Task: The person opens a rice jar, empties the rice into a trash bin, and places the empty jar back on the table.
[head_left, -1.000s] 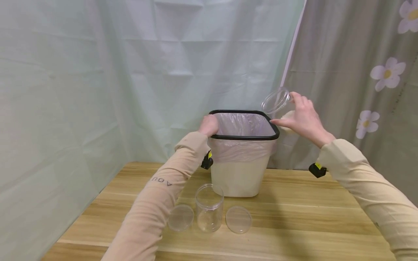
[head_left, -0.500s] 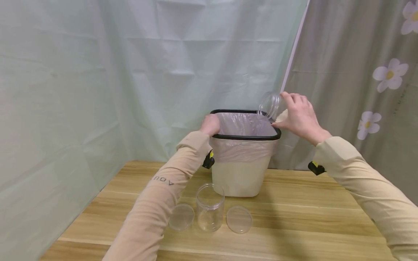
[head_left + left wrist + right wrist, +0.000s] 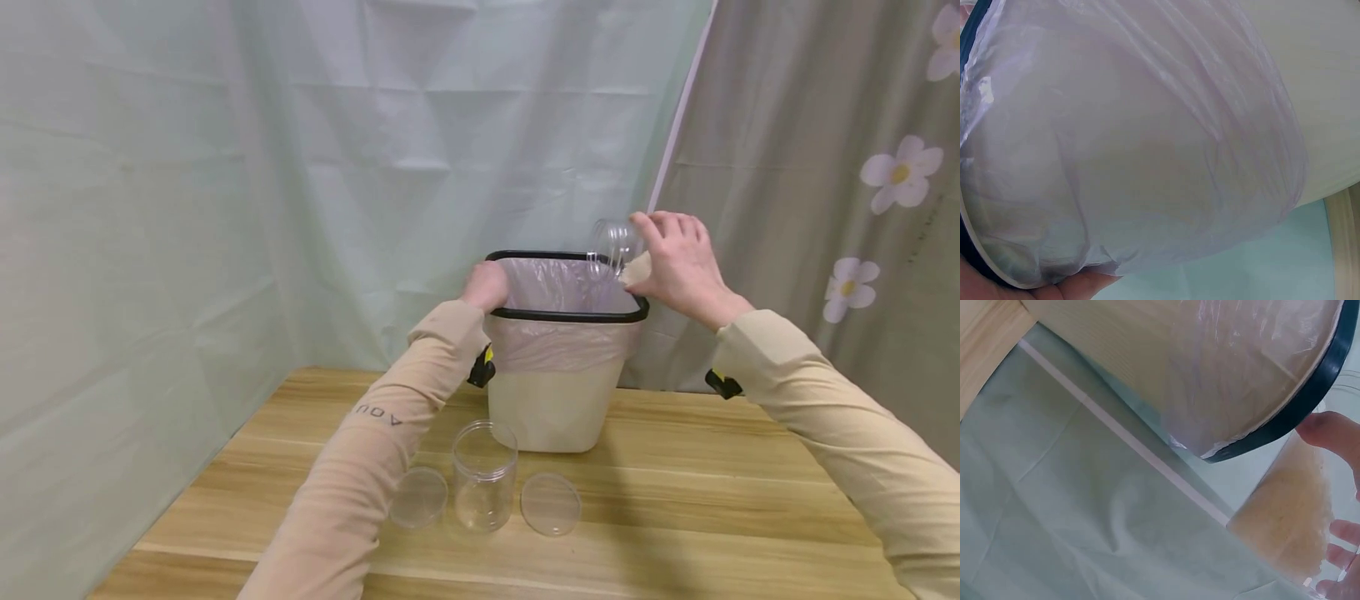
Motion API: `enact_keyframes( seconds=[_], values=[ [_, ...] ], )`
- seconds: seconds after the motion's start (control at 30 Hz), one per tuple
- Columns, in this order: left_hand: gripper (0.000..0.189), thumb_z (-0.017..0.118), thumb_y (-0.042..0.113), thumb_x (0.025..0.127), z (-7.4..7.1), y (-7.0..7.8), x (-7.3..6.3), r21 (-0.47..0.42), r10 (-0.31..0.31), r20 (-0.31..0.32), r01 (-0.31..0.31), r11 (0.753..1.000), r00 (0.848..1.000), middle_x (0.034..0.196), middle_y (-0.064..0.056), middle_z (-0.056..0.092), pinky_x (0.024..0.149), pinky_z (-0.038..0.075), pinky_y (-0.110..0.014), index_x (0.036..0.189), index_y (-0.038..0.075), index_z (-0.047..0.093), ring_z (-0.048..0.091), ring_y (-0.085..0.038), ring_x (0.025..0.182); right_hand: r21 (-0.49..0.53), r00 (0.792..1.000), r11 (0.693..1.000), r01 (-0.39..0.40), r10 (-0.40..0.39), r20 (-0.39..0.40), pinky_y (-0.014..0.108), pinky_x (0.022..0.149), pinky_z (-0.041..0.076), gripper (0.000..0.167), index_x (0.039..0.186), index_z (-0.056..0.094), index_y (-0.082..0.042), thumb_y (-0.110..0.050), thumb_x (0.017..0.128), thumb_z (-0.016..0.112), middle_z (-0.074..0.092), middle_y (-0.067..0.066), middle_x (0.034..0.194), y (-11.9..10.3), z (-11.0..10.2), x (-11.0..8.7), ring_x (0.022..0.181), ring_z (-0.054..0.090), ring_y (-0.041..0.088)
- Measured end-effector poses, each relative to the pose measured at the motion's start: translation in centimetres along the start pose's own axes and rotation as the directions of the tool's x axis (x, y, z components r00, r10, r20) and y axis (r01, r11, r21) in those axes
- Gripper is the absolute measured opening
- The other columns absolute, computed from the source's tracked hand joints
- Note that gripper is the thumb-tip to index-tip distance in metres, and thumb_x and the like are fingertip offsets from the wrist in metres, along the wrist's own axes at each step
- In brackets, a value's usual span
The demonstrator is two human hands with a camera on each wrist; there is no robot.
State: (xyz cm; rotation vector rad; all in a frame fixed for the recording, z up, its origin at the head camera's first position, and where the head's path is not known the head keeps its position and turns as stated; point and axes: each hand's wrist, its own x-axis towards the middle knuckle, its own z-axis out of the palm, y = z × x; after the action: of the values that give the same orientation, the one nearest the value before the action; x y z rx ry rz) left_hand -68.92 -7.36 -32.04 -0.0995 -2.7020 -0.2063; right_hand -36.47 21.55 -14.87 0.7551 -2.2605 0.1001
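My right hand (image 3: 686, 267) holds a clear plastic jar (image 3: 615, 246) on its side over the right part of the bin's opening. Its mouth points left. Pale, off-white stuff (image 3: 1288, 512) fills the bottom of the jar in the right wrist view; what it is I cannot tell. My left hand (image 3: 486, 286) grips the black rim (image 3: 566, 317) of a cream trash bin (image 3: 551, 408) at the left side. In the left wrist view its fingers (image 3: 1082, 286) curl at the rim by the liner bag (image 3: 1135, 150).
A second clear jar (image 3: 486, 492) stands upright on the wooden table (image 3: 712, 508) in front of the bin. Flat clear lids lie on either side of it, a left lid (image 3: 420, 498) and a right lid (image 3: 551, 504). Curtains (image 3: 450, 167) hang behind.
My right hand has turned and shifted left, tipping the jar from mouth-up slant to lying level, lower over the bin's opening. The left hand keeps its hold on the rim.
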Motion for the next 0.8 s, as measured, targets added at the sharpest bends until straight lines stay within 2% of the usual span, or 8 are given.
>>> enact_keyframes(
  seconds=[0.27,0.57,0.73,0.8],
  values=[
    [0.023,0.046,0.021,0.082,0.2,0.5,0.0,0.021,-0.037,0.025,0.037,0.999,0.999,0.096,-0.012,0.055,0.062,0.046,-0.043,0.092,0.006,0.06,0.054,-0.031,0.086,-0.043,0.994,0.995,0.092,-0.094,-0.052,0.057,0.095,0.016,0.084,0.123,0.039,-0.004,-0.016,0.054,0.084,0.042,0.026,0.114,0.1,0.3,0.1,0.106,0.036,0.047],
    [0.024,0.048,0.022,0.082,-0.6,0.9,-0.8,0.015,-0.035,0.021,0.035,0.999,0.999,0.099,-0.013,0.054,0.063,0.046,-0.043,0.094,0.005,0.059,0.053,-0.031,0.088,-0.1,0.987,0.985,0.142,-0.149,-0.062,0.058,0.095,0.017,0.084,0.122,0.038,-0.005,-0.015,0.052,0.084,0.042,0.027,0.112,0.1,0.3,0.3,0.104,0.037,0.048],
    [0.023,0.049,0.021,0.082,-2.1,1.4,-2.2,0.008,-0.035,0.021,0.035,0.999,0.999,0.098,-0.013,0.054,0.061,0.046,-0.042,0.094,0.005,0.059,0.053,-0.031,0.086,-0.129,0.977,0.974,0.184,-0.195,-0.081,0.058,0.094,0.018,0.081,0.121,0.04,-0.003,-0.013,0.053,0.082,0.043,0.028,0.111,-0.1,0.5,0.5,0.103,0.038,0.048],
    [0.019,0.049,0.017,0.082,-4.7,2.4,-4.6,-0.01,-0.03,0.009,0.03,1.0,1.0,0.097,-0.013,0.055,0.061,0.046,-0.04,0.092,0.004,0.06,0.054,-0.03,0.086,-0.136,0.974,0.971,0.196,-0.209,-0.087,0.058,0.094,0.019,0.08,0.121,0.04,-0.003,-0.012,0.053,0.081,0.044,0.028,0.11,-0.1,0.6,0.5,0.102,0.038,0.048]
  ],
)
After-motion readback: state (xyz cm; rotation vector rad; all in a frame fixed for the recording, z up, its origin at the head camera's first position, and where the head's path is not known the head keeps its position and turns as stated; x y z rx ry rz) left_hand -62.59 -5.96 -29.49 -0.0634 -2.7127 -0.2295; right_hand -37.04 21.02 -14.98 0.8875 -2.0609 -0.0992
